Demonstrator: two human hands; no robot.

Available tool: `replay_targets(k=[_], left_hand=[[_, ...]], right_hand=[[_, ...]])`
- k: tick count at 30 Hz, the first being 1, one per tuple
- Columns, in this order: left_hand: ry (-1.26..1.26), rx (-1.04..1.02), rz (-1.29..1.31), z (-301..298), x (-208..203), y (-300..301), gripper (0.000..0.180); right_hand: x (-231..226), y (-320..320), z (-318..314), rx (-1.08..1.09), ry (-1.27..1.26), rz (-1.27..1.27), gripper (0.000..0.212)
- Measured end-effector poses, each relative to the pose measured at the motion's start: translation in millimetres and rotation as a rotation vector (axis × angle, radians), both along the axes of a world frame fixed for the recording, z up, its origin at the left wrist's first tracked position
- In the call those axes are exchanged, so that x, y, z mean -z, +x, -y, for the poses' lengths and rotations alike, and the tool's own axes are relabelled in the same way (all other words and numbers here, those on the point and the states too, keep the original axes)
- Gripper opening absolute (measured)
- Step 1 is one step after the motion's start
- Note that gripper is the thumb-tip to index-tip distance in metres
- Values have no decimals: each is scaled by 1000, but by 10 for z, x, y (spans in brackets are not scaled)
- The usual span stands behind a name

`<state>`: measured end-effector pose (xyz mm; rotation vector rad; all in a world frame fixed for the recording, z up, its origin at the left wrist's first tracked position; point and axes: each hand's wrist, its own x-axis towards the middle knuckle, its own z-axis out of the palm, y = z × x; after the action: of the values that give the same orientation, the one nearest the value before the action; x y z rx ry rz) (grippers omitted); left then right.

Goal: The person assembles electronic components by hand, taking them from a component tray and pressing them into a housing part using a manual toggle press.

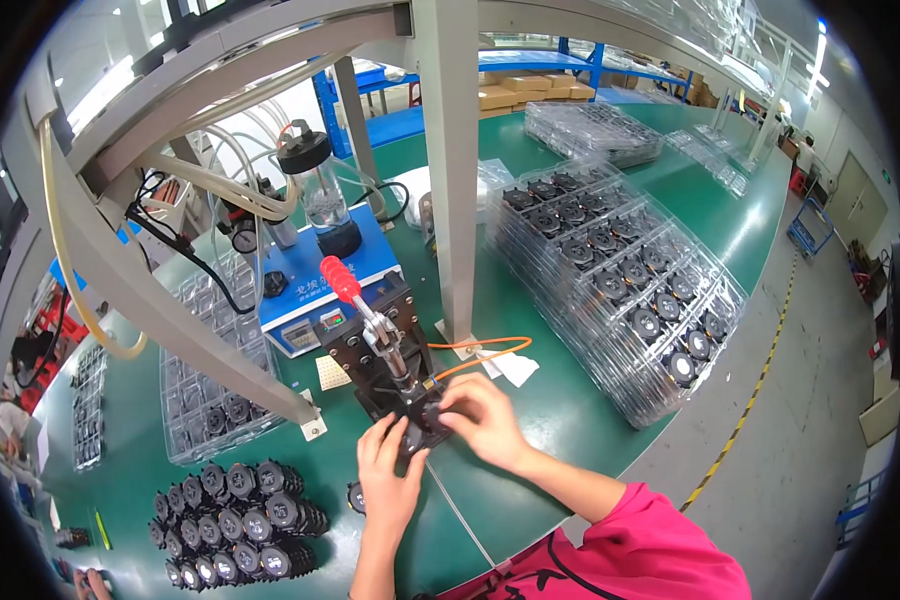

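Note:
A black press fixture (365, 350) with a metal toggle clamp (388, 345) and a red handle (338, 277) stands in front of me. My left hand (390, 478) is at its base, thumb and fingers around a dark part (411, 437) there. From the right, my right hand (485, 422) reaches in with thumb and fingertips pinched together at the fixture's edge; what they hold is too dark and small to make out. Beside my left wrist lies a single black round part (356, 497). To the left stand several stacked rows of similar black round parts (232, 525).
A tall stack of clear trays (610, 350) holding black parts is at the right; another tray (205, 400) lies left. Behind the fixture sits a blue control box (315, 290). A grey frame post (447, 180) and an orange hose (510, 340) are close by.

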<state>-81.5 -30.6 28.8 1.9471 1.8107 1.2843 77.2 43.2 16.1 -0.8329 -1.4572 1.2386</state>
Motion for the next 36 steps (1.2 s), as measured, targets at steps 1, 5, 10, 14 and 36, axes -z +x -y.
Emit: replay_targets(k=[1, 5, 10, 14, 36], left_hand=[[-29, 42, 8, -40, 53, 13, 52], [-77, 113, -230, -237, 119, 290, 48], [-170, 10, -478, -318, 220, 444, 69], [-191, -21, -571, -223, 120, 336, 72], [-391, -109, -119, 743, -226, -360, 52]], right_hand=[[-85, 100, 34, -9, -100, 5, 22], [-136, 649, 245, -25, -142, 532, 27], [-319, 672, 234, 103, 362, 726, 19], [-1306, 62, -156, 228, 693, 318, 10], [-598, -403, -219, 262, 1154, -88, 34]])
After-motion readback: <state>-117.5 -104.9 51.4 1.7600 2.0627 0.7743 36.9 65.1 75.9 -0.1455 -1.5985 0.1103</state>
